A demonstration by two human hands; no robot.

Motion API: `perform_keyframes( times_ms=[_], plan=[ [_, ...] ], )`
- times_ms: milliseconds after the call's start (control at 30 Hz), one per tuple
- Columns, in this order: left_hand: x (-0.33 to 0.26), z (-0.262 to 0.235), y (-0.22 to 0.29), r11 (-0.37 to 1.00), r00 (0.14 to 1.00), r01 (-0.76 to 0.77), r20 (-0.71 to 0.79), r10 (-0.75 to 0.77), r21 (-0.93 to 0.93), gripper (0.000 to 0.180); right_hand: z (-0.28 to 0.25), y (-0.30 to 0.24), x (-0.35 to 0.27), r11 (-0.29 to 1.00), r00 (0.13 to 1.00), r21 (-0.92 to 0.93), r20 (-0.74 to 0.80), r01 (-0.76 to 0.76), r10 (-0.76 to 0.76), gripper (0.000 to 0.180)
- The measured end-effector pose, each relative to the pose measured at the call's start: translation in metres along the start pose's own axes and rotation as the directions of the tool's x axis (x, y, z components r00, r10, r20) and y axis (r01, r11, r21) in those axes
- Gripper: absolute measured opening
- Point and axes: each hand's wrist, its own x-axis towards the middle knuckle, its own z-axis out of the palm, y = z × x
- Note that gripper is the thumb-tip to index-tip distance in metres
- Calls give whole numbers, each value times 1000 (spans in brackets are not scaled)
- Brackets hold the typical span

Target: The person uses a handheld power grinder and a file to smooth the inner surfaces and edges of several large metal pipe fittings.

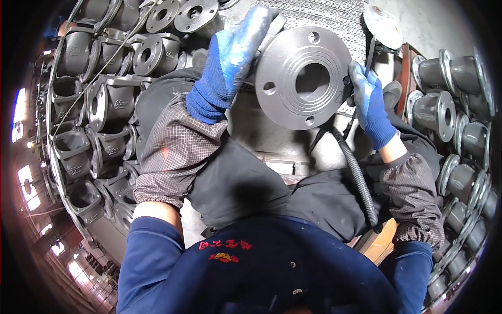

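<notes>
A grey metal flanged casting [272,107] sits in front of me, its round flange face turned up toward me, with a wide center bore, machined rings and several bolt holes. My left hand [243,49], in a blue glove with a shiny worn coating, lies closed along the casting's left side; the fingers point away and are partly hidden. At the opposite rim, my right hand [367,91], also blue-gloved, grips the flange edge beside a bolt hole. Its fingertips are partly out of sight. A thin black rod [371,52] rises beside the right fingers.
Rows of grey flanged castings [112,102] are stacked at the left, and more castings [439,112] stand at the right. A black corrugated hose [353,162] runs across my right thigh. Beyond the casting lie a patterned mat [334,21] and a pale round disc [383,26].
</notes>
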Motion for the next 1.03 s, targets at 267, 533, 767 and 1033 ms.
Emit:
perform_keyframes(
  times_ms=[267, 533, 767, 1033],
  plan=[
    [28, 5, -26, 610, 685, -728, 371, 627, 313, 44, -25, 13, 43, 989, 992, -94, -67, -114, 108, 43],
    [62, -4, -22, 323, 578, -800, 507, 639, 506, 49, -25, 18, 75, 999, 998, 12, -34, 44, -44, 49],
    [58, 16, -5, 488, 934, -356, 285, 217, 797, 60, -18, 10, 47, 977, 990, -160, 5, 142, -143, 38],
    [67, -21, -20, 769, 952, -281, 271, 145, 575, 36, 39, 1, 100, 941, 929, 227, 213, 253, -301, 19]
  ],
)
